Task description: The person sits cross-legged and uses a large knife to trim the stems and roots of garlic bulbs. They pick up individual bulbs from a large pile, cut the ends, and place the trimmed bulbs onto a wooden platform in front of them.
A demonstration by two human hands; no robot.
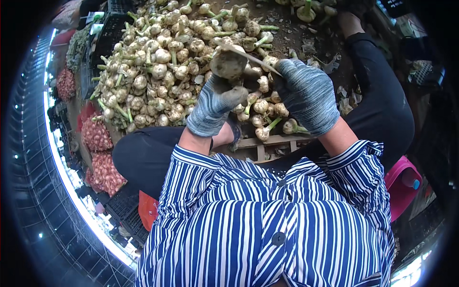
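My left hand (pixel 211 109), in a grey striped knit glove with a soiled thumb, grips a pale, dirt-marked bulb (pixel 227 65), an onion or garlic by its look. My right hand (pixel 306 97), gloved the same way, is shut on a knife; its thin blade (pixel 259 60) slants up and left across the held bulb. Whether the edge cuts into it I cannot tell. Beyond both hands spreads a large heap of similar bulbs (pixel 157 68), many with cut green stems. Several loose bulbs (pixel 261 106) lie below and between my hands.
A wooden slatted frame (pixel 276 141) lies between my bent legs. Black plastic crates (pixel 107 39) stand left of the heap, near mesh sacks of reddish bulbs (pixel 107 172). A pink container (pixel 403 186) is at my right. Another person's arm or foot (pixel 349 24) shows at the top right.
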